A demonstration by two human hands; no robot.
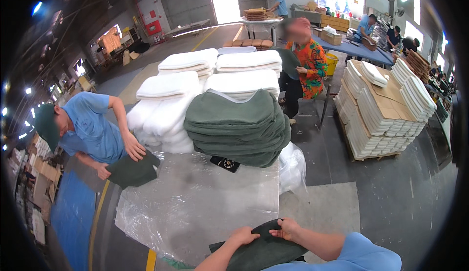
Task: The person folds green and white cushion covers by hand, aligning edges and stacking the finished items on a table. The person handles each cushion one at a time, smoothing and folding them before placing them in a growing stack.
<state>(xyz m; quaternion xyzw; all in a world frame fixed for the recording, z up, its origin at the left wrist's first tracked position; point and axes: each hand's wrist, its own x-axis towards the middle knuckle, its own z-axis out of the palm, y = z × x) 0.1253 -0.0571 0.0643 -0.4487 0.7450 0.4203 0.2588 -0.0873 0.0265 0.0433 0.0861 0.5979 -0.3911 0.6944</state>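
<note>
The person's left hand [244, 235] and right hand [290, 229] each pinch the upper edge of a dark green fabric piece [261, 252] at the near end of the plastic-covered table [195, 197], well apart from the green stack [234, 129] beside white pads [242, 81].

Daylight from the doorway [224, 0] and window [339, 0] burns out to white, while the far left is dim, dotted with glaring lamps [37, 8]. Plastic film [146, 212] on the bench [264, 188] glints under soft shadows. The nearest dark cloth [266, 250] shows little detail. Straight lines bow toward the blackened corners.
</note>
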